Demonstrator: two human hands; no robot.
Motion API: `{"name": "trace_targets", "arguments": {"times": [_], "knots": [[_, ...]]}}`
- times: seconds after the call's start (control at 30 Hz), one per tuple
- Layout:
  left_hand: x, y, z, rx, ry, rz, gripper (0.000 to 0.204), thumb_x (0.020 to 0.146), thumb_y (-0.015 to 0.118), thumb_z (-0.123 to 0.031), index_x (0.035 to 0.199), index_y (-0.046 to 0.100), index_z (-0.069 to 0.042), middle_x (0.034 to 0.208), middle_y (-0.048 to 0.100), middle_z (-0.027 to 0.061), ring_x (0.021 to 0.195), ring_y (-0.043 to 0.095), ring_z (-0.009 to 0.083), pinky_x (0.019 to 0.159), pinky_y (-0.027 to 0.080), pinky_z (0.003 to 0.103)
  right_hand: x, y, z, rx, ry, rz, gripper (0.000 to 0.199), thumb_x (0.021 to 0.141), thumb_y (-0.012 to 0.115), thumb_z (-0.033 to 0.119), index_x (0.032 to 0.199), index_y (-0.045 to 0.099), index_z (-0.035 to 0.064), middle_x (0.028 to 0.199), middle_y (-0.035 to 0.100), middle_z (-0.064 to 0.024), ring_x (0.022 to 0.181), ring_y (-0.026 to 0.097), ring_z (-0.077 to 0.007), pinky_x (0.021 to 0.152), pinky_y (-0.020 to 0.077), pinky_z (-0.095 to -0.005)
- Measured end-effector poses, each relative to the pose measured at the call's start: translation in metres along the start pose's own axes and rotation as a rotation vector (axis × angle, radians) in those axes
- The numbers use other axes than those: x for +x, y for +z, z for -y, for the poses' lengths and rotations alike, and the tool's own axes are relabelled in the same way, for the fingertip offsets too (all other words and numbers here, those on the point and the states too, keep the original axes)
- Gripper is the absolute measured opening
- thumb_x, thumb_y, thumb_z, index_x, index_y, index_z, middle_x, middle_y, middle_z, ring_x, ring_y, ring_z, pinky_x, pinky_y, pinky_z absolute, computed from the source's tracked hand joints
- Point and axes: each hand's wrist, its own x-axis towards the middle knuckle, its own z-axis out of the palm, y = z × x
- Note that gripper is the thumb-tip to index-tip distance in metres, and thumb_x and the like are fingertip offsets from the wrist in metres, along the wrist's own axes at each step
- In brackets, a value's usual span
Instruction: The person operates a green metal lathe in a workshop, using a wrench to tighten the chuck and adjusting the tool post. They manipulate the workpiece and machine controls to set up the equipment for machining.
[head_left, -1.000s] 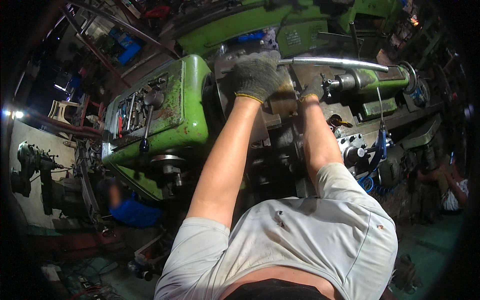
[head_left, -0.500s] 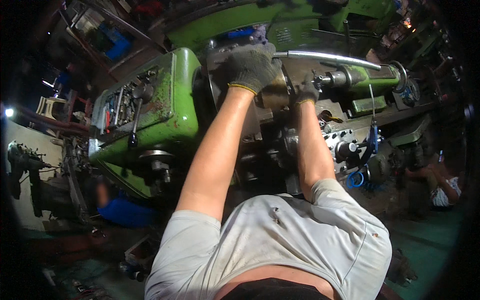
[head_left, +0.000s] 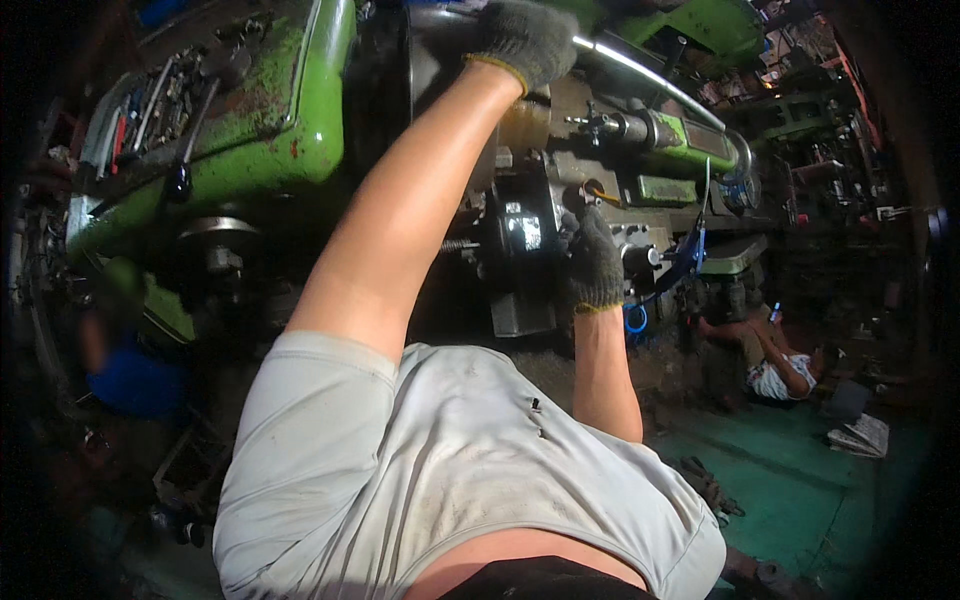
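Silver metal bar (head_left: 645, 70): far centre of scene, slanting right and nearer, its free end crossing the view of the green tailstock (head_left: 688, 146); contact there cannot be told. Left hand (head_left: 523, 42), in a dark knit glove, at the bar's left end; grip appears clenched around it, fingertips hidden. Right hand (head_left: 597, 262), gloved alike, lies nearer, over the lathe carriage beside a black slide cover (head_left: 524, 235); cannot tell whether its grip is grasping or released.

Judgement on good handling: firm hold, wrist steady, bar's long end guided clear of the tailstock, right fingers placed away from edges.

Surroundings: green headstock (head_left: 318, 120) at left, hand tools (head_left: 150, 108) on top; blue-handled air gun (head_left: 690, 252) at right; another person (head_left: 780, 375) farther right.
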Motion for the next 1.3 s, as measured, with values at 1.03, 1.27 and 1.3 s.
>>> {"name": "trace_targets", "arguments": {"times": [1.03, 1.27, 1.3], "knots": [[-0.007, -0.002, -0.011, 0.387, -0.056, -0.039, 0.035, 0.083, 0.066, -0.045, 0.089, 0.072, -0.011, 0.084, 0.072, 0.0197, 0.082, 0.071, 0.0412, 0.071, 0.053, 0.054, -0.087, -0.018, -0.003, -0.806, -0.243, 0.398, 0.036, 0.088, 0.076, 0.01, 0.122, 0.069, 0.0041, 0.12, 0.069, -0.0081, 0.113, 0.065, -0.0201, 0.1, 0.0526, -0.035], [-0.009, -0.012, -0.031, 0.472, -0.104, 0.05, 0.031, 0.085, 0.066, -0.044, 0.093, 0.069, -0.014, 0.088, 0.073, 0.0176, 0.086, 0.07, 0.0401, 0.073, 0.053, 0.054, -0.08, -0.036, 0.015, -0.806, -0.249, 0.465, 0.041, 0.087, 0.074, 0.005, 0.127, 0.065, 0.0062, 0.115, 0.069, -0.0074, 0.111, 0.065, -0.0173, 0.096, 0.0542, -0.0332], [-0.009, -0.012, -0.031, 0.473, -0.091, 0.041, 0.031, 0.085, 0.067, -0.043, 0.093, 0.069, -0.014, 0.088, 0.073, 0.0177, 0.085, 0.07, 0.0401, 0.073, 0.053, 0.054, -0.077, -0.039, 0.013, -0.796, -0.261, 0.466, 0.048, 0.085, 0.074, 0.004, 0.132, 0.064, 0.0075, 0.113, 0.07, -0.0071, 0.109, 0.065, -0.0153, 0.093, 0.0539, -0.0312]]}}
